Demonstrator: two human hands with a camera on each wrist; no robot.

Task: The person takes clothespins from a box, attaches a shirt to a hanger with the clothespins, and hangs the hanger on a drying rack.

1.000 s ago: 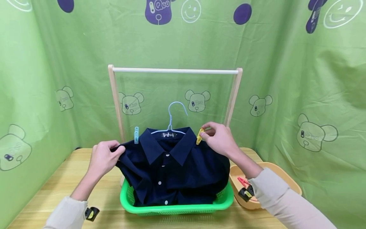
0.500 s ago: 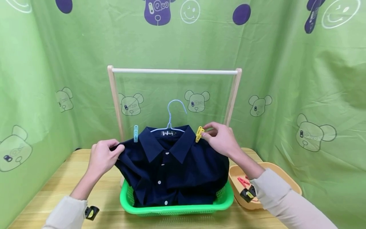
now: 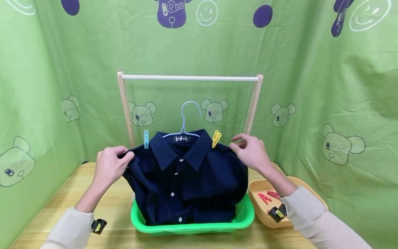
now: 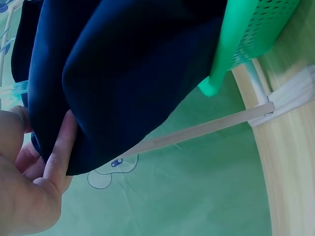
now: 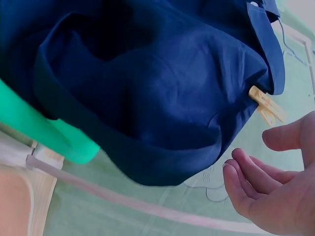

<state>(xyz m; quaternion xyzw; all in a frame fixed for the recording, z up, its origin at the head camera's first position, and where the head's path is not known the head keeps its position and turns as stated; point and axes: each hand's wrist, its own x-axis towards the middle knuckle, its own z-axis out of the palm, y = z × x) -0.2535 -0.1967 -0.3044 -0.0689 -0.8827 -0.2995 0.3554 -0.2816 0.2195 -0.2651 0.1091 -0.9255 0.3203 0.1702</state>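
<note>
A navy button-up shirt on a light blue wire hanger stands partly out of a green basket. My left hand pinches its shoulder on the left between thumb and fingers; the left wrist view shows the cloth between them. A blue clothespin clips the left shoulder beside the collar, and a yellow clothespin clips the right one. To the right of the yellow clothespin is my right hand, its fingers relaxed and holding nothing. The right wrist view shows a gap between this hand and the cloth.
Behind the basket rises a rack with a white rail and wooden posts. An orange tray with red clothespins sits on the right of the wooden table. Green curtains surround the table.
My right hand has let go of the yellow clothespin and moved right, away from it. The shirt and hanger have risen a little, with my left hand still gripping the shoulder.
</note>
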